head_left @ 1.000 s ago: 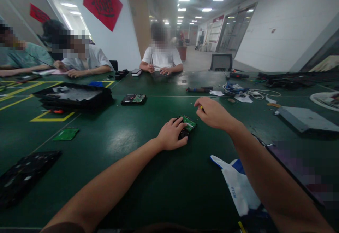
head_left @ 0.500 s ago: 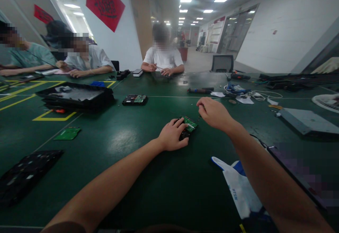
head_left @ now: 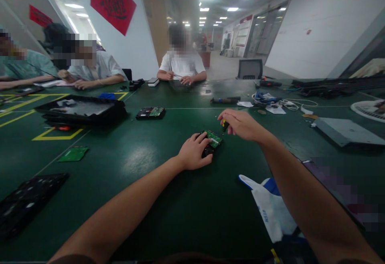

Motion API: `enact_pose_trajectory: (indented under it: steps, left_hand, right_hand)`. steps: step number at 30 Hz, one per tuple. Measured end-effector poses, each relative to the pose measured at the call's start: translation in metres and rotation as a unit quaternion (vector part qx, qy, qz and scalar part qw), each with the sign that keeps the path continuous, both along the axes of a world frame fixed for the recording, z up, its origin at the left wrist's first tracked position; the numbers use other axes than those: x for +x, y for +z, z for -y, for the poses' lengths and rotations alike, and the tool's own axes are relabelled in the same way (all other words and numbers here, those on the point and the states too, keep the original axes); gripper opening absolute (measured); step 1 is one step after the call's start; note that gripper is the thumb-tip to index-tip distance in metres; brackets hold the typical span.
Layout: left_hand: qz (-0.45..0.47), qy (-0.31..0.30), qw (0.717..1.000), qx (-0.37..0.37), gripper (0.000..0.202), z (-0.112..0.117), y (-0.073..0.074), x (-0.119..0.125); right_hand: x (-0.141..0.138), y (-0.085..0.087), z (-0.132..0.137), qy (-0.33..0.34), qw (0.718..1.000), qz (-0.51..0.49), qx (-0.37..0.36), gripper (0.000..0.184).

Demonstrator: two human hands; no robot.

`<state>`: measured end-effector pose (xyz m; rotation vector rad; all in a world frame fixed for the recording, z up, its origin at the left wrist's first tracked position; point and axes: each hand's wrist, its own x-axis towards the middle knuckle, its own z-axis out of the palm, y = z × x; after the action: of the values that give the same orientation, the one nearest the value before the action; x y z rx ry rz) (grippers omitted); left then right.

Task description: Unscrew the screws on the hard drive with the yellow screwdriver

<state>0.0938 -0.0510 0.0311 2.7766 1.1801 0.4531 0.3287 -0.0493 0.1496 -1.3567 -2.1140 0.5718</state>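
One small black rectangular hard drive [head_left: 208, 152] with a green circuit board [head_left: 214, 139] set into its upper face sits on the dark green worktop [head_left: 180, 212], well in from the near edge. The left hand [head_left: 195, 152] lies over its left side, fingers spread and resting on top rather than closed round it. The right hand [head_left: 237, 124] pinches a short black-and-yellow screwdriver [head_left: 225, 124], its shaft aimed down by the drive's right-hand corner; whether the tip meets a screw is too small to tell.

The job looks partway through. The board is still on the drive, so the fastenings along its edge seem to be what is left; how many are out does not show. A thin loose green circuit board [head_left: 73, 154] towards the worktop's left edge may be one already taken off, while another black drive with a green board [head_left: 150, 113], nearer the far edge, looks untouched.

The held drive's board end points to the far edge, leaning right. Its long axis seems to run aslant from near-left to far-right, though the left hand hides much of the outline.
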Motion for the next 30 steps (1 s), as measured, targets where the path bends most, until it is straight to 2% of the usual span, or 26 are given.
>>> enact_pose_trajectory:
  steps: [2, 4, 8, 11, 13, 15, 19, 24, 26, 30]
  left_hand:
    - [0.000, -0.002, 1.000, 0.000, 0.066, 0.000, 0.000, 0.000]
    - [0.000, -0.005, 1.000, 0.002, 0.066, 0.001, 0.001, 0.000]
    - [0.000, -0.005, 1.000, 0.004, 0.066, 0.001, 0.003, 0.001]
    - [-0.001, -0.007, 1.000, -0.002, 0.066, 0.001, 0.004, 0.001]
    - [0.000, -0.007, 1.000, -0.004, 0.066, 0.001, 0.004, 0.001]
    - [0.001, -0.006, 1.000, 0.000, 0.066, 0.001, 0.003, 0.001]
    - [0.004, -0.004, 1.000, -0.001, 0.065, 0.001, 0.002, 0.001]
    - [0.004, -0.006, 1.000, -0.002, 0.065, 0.001, 0.003, 0.001]
    - [0.003, -0.006, 1.000, 0.000, 0.065, 0.001, 0.003, 0.001]
    - [0.005, -0.004, 1.000, 0.003, 0.065, 0.001, 0.002, 0.001]
  right_hand:
    - [0.000, 0.001, 0.001, 0.000, 0.999, -0.007, -0.031, 0.035]
    - [-0.002, 0.002, 0.002, -0.005, 1.000, -0.001, -0.027, 0.035]
    - [-0.004, 0.002, 0.000, -0.029, 0.995, 0.048, 0.084, 0.039]
    - [-0.003, -0.001, -0.004, -0.056, 0.989, 0.063, 0.118, 0.034]
    - [-0.002, -0.003, -0.006, -0.066, 0.990, 0.048, 0.116, 0.030]
    - [-0.002, -0.005, -0.006, -0.047, 0.994, 0.016, 0.101, 0.030]
    - [-0.003, -0.007, -0.006, 0.013, 0.998, -0.058, 0.024, 0.044]
    - [-0.002, -0.010, -0.009, 0.010, 0.987, -0.148, -0.065, 0.043]
    - [0.000, -0.008, -0.008, 0.026, 0.988, -0.140, -0.067, 0.041]
    - [0.003, -0.004, -0.007, 0.055, 0.996, -0.070, -0.002, 0.037]
